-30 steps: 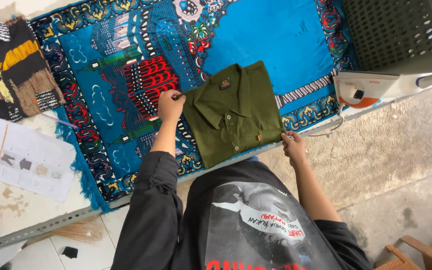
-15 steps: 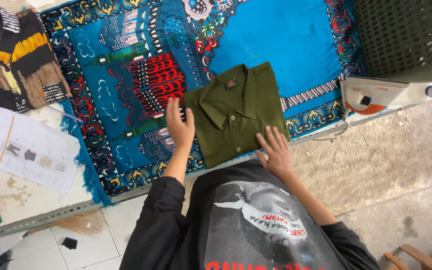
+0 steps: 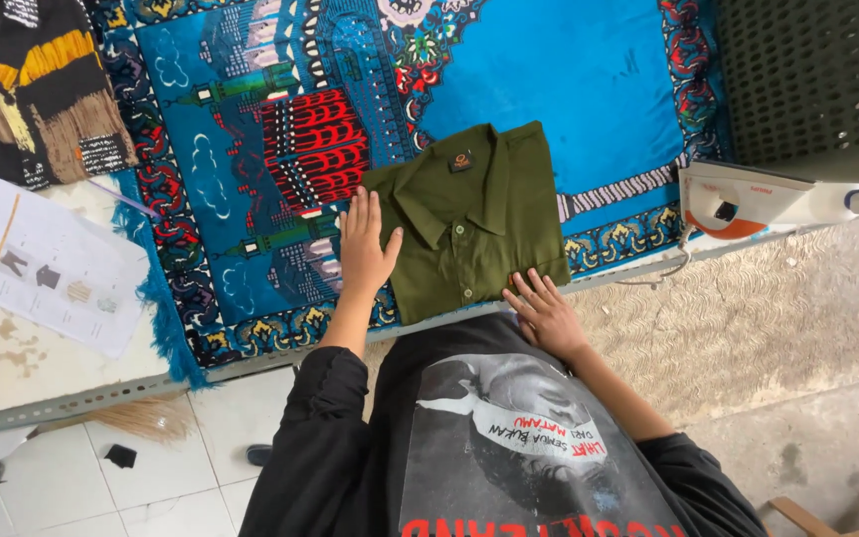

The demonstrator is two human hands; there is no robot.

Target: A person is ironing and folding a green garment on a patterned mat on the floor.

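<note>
Nearest to me I see the black printed shirt (image 3: 509,447) that I wear, and below it the white tiled floor (image 3: 141,487). My right hand (image 3: 547,316) lies flat with the fingers spread on the lower right corner of the folded olive-green cotton shirt (image 3: 474,219), at the near edge of the counter (image 3: 62,348); it grips nothing. My left hand (image 3: 365,244) also lies flat and released, the palm down on the left edge of the same shirt, the fingers together and pointing away from me. The folded shirt rests with its collar on the far side, on a blue patterned prayer rug (image 3: 589,89) with red and green designs that covers the middle of the counter. Left of the rug a white printed paper sheet (image 3: 47,268) lies on the bare counter, and beyond it a black, yellow and brown fringed cloth (image 3: 37,89). To the right, a white and orange electric iron (image 3: 748,199) stands just beside the rug, and behind it a dark green perforated plastic basket (image 3: 817,80).
</note>
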